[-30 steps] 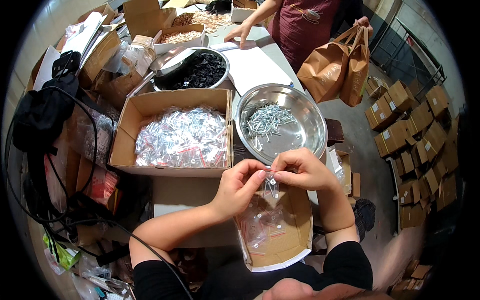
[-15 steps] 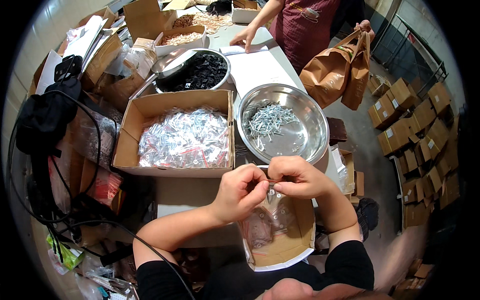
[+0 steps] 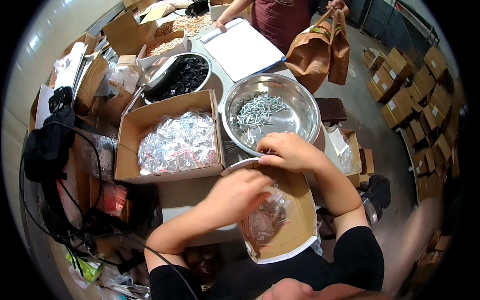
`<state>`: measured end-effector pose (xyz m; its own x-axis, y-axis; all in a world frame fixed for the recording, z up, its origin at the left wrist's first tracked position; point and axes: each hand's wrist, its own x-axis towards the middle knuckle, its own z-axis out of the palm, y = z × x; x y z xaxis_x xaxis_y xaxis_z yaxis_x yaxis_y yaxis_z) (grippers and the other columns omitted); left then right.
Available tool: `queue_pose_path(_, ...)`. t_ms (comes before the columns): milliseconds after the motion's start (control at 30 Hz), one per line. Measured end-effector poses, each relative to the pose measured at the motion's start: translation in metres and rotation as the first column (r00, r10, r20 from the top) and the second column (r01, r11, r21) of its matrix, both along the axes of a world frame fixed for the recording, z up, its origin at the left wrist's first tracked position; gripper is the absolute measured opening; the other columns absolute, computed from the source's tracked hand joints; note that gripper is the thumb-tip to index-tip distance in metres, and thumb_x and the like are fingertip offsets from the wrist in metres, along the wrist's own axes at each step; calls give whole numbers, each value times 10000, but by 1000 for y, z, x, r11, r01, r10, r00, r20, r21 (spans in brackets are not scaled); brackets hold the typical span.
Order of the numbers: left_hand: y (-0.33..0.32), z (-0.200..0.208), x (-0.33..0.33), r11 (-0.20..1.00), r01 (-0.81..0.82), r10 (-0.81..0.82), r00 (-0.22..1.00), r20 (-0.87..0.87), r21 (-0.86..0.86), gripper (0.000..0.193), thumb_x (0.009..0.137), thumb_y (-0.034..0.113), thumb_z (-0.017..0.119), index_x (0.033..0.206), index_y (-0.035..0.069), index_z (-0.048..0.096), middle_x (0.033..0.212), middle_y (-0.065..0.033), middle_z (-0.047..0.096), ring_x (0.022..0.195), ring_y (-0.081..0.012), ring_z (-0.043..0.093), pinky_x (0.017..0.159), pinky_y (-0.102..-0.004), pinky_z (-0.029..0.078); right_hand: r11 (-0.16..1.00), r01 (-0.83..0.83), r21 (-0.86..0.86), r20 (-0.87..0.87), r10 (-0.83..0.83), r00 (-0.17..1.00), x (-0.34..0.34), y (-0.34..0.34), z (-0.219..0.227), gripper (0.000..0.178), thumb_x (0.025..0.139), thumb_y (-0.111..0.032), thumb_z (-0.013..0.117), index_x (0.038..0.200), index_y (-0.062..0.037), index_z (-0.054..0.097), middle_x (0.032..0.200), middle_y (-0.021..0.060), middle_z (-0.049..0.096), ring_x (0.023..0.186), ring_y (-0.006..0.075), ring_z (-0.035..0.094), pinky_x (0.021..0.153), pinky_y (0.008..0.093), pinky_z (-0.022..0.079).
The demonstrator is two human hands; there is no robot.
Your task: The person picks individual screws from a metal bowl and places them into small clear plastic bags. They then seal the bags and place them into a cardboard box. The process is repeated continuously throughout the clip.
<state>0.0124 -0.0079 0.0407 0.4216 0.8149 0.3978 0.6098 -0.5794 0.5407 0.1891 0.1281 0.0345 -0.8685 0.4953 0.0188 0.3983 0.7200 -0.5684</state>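
My left hand (image 3: 241, 194) reaches into the shallow cardboard tray (image 3: 299, 231) before me. Its fingers are smeared by motion and partly hidden, beside small clear zip bags (image 3: 267, 225) holding little round pale pieces. Farther off, my right hand (image 3: 287, 151) is at the tray's far end, by the near rim of a steel bowl (image 3: 305, 117). Its thumb and fingers curl toward each other; what they hold, if anything, I cannot make out. Silvery screws (image 3: 257, 112) lie heaped in the bowl.
Left of the bowl stands a cardboard box (image 3: 170, 179) full of filled clear bags. Behind are a basin of black parts (image 3: 182, 75) and a white pad (image 3: 242, 47). Across the table, another person's hand (image 3: 223, 22) touches the pad; a brown bag (image 3: 312, 52) hangs beside them.
My hands have come apart from their pinch together. The left has dropped into the tray, the right has moved up toward the bowl. The white pad has shifted left and turned.
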Motion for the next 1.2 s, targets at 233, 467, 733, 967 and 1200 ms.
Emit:
queue_pose_path(233, 4, -27, 43, 934, -234, 26, 799, -601, -271, 207, 843, 208, 641, 878, 5, 618, 885, -148, 643, 829, -299, 646, 689, -385, 543, 999, -32, 13, 9, 32, 999, 5, -7, -2, 319, 864, -339, 635, 1005, -53, 647, 958, 145, 663, 921, 334, 637, 792, 428, 492)
queue_pose_path(467, 13, -58, 42, 985, -101, 9, 845, -534, -143, 168, 803, 139, 618, 905, 8, 592, 915, -156, 630, 854, -306, 642, 684, -394, 532, 993, -94, -69, -28, 92, 995, 5, -6, 3, 305, 860, -319, 630, 989, -43, 654, 928, 164, 674, 898, 342, 645, 788, 433, 495)
queue_pose_path(733, 12, -12, 0, 900, -24, 269, 817, 509, -436, 100, 836, 1, 701, 830, -1, 602, 844, -49, 657, 774, -90, 622, 652, -249, 529, 848, -221, -482, -388, 19, 921, 13, -10, 25, 308, 807, -221, 751, 1002, -18, 628, 853, 71, 659, 796, 132, 622, 699, 291, 501)
queue_pose_path(967, 11, -12, -17, 885, 27, 268, 786, 556, -464, 72, 852, -17, 678, 921, -2, 665, 931, -36, 594, 843, -102, 576, 726, -222, 463, 904, -109, -413, -317, -30, 948, 3, -20, 20, 251, 754, -115, 740, 929, 1, 603, 761, 104, 651, 718, 169, 647, 670, 299, 509)
queue_pose_path(1200, 10, -12, -13, 985, -131, 169, 871, 461, -114, 73, 814, -18, 716, 869, -1, 671, 811, -99, 628, 717, -161, 621, 654, -261, 492, 901, -77, -427, -279, -51, 959, 0, -25, 24, 190, 780, -80, 753, 901, -1, 630, 744, 27, 642, 697, 84, 585, 630, 242, 486)
